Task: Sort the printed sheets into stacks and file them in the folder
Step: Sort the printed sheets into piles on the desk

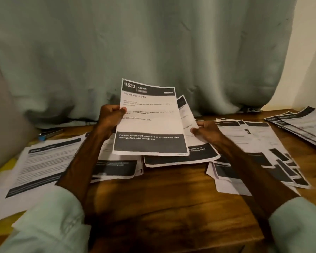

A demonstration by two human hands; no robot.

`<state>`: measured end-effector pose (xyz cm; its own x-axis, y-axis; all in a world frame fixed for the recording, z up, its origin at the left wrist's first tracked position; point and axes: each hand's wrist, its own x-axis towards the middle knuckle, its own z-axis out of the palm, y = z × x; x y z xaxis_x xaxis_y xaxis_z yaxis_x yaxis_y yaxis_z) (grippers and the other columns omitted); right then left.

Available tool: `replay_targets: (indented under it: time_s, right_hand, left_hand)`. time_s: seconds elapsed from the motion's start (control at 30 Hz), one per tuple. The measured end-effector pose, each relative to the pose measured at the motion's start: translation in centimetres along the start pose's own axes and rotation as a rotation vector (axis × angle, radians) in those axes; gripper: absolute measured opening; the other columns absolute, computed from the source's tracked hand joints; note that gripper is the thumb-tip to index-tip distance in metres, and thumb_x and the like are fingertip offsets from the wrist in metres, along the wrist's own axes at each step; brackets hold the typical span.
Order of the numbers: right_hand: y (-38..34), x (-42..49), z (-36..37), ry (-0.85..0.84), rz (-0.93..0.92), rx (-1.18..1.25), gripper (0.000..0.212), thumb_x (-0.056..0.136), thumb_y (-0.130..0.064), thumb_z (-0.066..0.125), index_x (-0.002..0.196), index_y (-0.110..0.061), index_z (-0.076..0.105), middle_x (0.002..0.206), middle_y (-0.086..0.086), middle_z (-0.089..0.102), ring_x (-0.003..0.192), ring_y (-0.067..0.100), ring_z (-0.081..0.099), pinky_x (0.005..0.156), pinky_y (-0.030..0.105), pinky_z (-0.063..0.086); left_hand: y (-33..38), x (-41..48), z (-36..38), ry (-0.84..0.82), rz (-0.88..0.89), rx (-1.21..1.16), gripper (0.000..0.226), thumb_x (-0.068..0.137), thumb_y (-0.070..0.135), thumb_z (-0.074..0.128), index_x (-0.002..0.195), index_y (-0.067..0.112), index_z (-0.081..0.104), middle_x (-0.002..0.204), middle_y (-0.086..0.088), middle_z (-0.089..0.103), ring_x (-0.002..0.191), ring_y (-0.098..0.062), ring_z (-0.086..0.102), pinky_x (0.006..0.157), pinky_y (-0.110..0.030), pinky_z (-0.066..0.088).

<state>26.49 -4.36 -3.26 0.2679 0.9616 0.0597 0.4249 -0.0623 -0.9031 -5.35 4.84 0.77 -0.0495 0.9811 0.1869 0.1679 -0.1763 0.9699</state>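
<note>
My left hand [110, 116] grips the left edge of a printed sheet [150, 123] headed "623 KITCHEN", held tilted up above the wooden table [164, 198]. My right hand [207, 131] pinches the right edge of a second sheet [187, 117] that sticks out behind the first. Below them lie more printed sheets with black bands: a stack at the left [44, 165], a pile in the middle [117, 168], another under the held sheets [182, 158], and fanned piles at the right [259, 143] and far right [303, 125]. No folder is in view.
A grey-green curtain [153, 52] hangs right behind the table. A blue and dark stapler-like tool [49, 134] lies at the back left. Something yellow [5, 167] shows under the left stack. Bare wood lies in front between my forearms.
</note>
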Motion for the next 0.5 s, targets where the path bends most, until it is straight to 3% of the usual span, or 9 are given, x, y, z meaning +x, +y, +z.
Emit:
replay_targets:
  time_s: [0.07,0.17,0.27,0.33,0.4,0.5]
  right_hand:
    - [0.3,0.0,1.5,-0.027,0.027,-0.046,0.033,0.099,-0.012,0.064,0.131,-0.006,0.064,0.132,0.010,0.067,0.094,0.020,0.068,0.066,0.020,0.050]
    - [0.2,-0.4,2.4,-0.011,0.082,-0.050,0.033,0.099,-0.015,0.064,0.131,-0.008,0.064,0.134,0.012,0.065,0.091,0.020,0.066,0.063,0.021,0.048]
    - [0.4,-0.7,2.5,0.034,0.110,-0.116,0.038,0.099,-0.013,0.063,0.136,-0.005,0.060,0.140,0.014,0.061,0.119,0.032,0.063,0.084,0.029,0.051]
    - [1.0,-1.3,2.7,0.046,0.074,-0.207,0.036,0.097,-0.009,0.065,0.132,0.000,0.062,0.137,0.018,0.062,0.122,0.037,0.060,0.097,0.037,0.051]
    - [1.5,-1.9,3.0,0.044,-0.037,-0.322,0.029,0.091,-0.007,0.072,0.119,0.003,0.069,0.124,0.017,0.068,0.113,0.036,0.064,0.086,0.033,0.049]
    - [1.4,-2.9,2.8,0.091,-0.190,-0.409,0.020,0.091,-0.014,0.075,0.100,0.003,0.075,0.100,0.010,0.071,0.095,0.028,0.066,0.073,0.027,0.039]
  left_hand:
    - [-0.8,-0.6,-1.1,0.006,-0.043,-0.021,0.023,0.099,0.011,0.065,0.119,0.001,0.071,0.113,-0.011,0.073,0.084,-0.024,0.073,0.079,-0.036,0.061]
    - [-1.5,-1.8,-1.9,0.022,-0.098,-0.042,0.018,0.100,0.010,0.063,0.114,0.002,0.071,0.106,-0.009,0.072,0.078,-0.020,0.072,0.070,-0.031,0.061]
    - [-1.8,-2.5,-2.1,0.037,-0.167,-0.062,0.008,0.100,0.010,0.064,0.096,0.009,0.070,0.106,-0.009,0.074,0.079,-0.024,0.074,0.076,-0.040,0.063]
    - [-2.2,-2.7,-1.7,0.031,-0.209,-0.086,0.008,0.099,0.011,0.064,0.094,0.010,0.070,0.107,-0.012,0.075,0.087,-0.031,0.075,0.085,-0.049,0.062]
    - [-2.4,-3.0,-0.7,0.016,-0.216,-0.078,0.007,0.099,0.010,0.065,0.099,0.006,0.071,0.108,-0.014,0.075,0.092,-0.033,0.074,0.089,-0.053,0.060]
    - [-2.5,-3.7,1.6,-0.024,-0.201,-0.060,0.015,0.098,0.008,0.066,0.108,0.000,0.072,0.111,-0.016,0.074,0.088,-0.030,0.072,0.087,-0.047,0.061]
